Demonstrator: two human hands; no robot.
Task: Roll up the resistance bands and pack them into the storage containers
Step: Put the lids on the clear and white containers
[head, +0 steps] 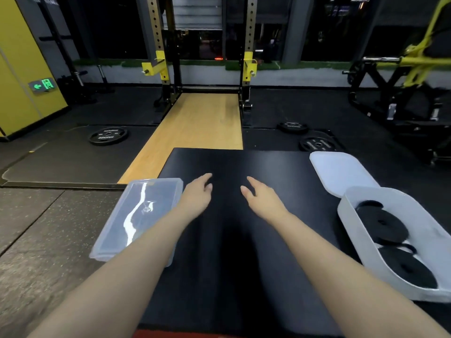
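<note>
Black rolled resistance bands point(390, 240) packed; both hands empty.
We hold the left hand point(197, 195) and right hand point(262, 197) spread over the black tabletop point(234, 240). Right of them, the white container point(353, 215) holds the rolls; its lid point(339, 172) is off. Left, the clear container point(139, 215) appears closed.

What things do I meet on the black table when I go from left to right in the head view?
Clear container → left hand → right hand → white container holding rolled black bands. The white lid overlaps that container's span, so I leave it unordered.
</note>
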